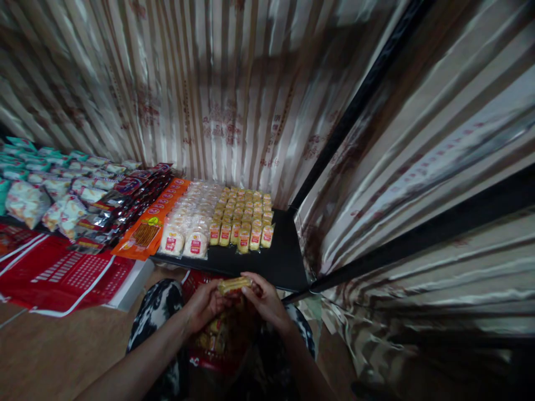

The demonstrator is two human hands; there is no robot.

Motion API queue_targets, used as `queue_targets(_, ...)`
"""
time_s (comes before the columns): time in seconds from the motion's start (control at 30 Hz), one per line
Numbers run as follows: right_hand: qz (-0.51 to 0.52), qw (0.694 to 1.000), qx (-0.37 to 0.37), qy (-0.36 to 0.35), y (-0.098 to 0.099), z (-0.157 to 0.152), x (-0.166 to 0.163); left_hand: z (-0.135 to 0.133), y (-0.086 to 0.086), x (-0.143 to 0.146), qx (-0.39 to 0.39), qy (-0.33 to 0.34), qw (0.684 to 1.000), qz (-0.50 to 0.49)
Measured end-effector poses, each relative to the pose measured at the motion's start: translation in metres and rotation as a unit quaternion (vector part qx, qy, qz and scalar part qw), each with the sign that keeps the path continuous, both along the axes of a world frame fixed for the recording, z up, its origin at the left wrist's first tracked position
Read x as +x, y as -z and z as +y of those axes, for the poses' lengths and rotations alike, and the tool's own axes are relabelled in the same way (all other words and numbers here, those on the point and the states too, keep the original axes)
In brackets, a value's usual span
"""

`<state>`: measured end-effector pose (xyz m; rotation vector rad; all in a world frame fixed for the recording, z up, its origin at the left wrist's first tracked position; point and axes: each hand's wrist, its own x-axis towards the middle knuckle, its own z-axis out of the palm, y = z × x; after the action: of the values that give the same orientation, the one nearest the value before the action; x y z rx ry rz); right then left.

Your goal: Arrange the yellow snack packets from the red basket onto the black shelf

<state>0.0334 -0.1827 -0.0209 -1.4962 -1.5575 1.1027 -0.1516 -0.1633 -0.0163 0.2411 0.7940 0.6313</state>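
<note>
Between my two hands is a small clear-wrapped yellow snack pack (234,285), held just in front of the black shelf's edge. The fingers of my left hand (208,305) grip its left end, while my right hand (267,301) pinches the right end with the thumb on top. Below them, between my knees, a dark red bag (209,362) holds more yellow packs (215,334). Several rows of matching yellow packs with red labels (243,236) stand on the black shelf (280,262).
Left of the yellow rows lie white round packs (195,243), an orange bag (146,231), dark red packets (121,203) and white-and-green packets (62,211). A red bag with white handles (71,278) sits at lower left. Black poles (346,125) and striped curtains (234,94) enclose the shelf.
</note>
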Motion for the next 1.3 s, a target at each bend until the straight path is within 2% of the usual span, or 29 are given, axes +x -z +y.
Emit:
queue_targets(0.17,0.055,0.998,-0.03,0.019,0.004,0.008,0.012,0.015,-0.004,0.016,-0.005,0.019,0.998,0.059)
queue_targets(0.3,0.121,0.991,-0.05,0.027,0.007,0.01,0.017,0.025,-0.01,0.025,0.001,-0.002,0.997,0.08)
queue_targets(0.4,0.155,0.984,-0.058,0.068,0.01,0.008,0.017,0.03,-0.017,0.032,0.008,-0.011,0.996,0.084)
queue_targets(0.53,0.178,0.972,-0.078,0.131,0.014,0.004,0.015,0.032,-0.023,0.044,0.094,0.006,0.99,0.107)
queue_targets(0.6,0.183,0.968,-0.087,0.15,0.015,0.002,0.014,0.032,-0.023,0.051,0.173,0.016,0.974,0.146)
queue_targets(0.7,0.159,0.972,-0.07,0.156,0.014,0.001,0.016,0.038,-0.019,0.061,0.275,0.032,0.934,0.227)
queue_targets(0.8,0.036,0.98,-0.001,0.197,0.01,0.001,0.021,0.05,-0.014,0.07,0.363,0.061,0.885,0.285)
queue_targets(0.87,-0.065,0.97,0.062,0.224,0.006,0.003,0.025,0.059,-0.013,0.077,0.407,0.082,0.851,0.321)
queue_targets(0.97,-0.142,0.96,0.121,0.209,0.005,0.009,0.03,0.07,-0.017,0.089,0.449,0.102,0.809,0.365)
queue_targets(1.1,-0.154,0.952,0.139,0.224,0.014,0.021,0.033,0.077,-0.031,0.105,0.479,0.114,0.763,0.419)
queue_targets(1.17,-0.144,0.949,0.128,0.25,0.021,0.03,0.035,0.08,-0.035,0.112,0.471,0.12,0.753,0.444)
queue_targets(1.3,-0.123,0.944,0.118,0.283,0.027,0.047,0.039,0.085,-0.034,0.121,0.469,0.086,0.761,0.44)
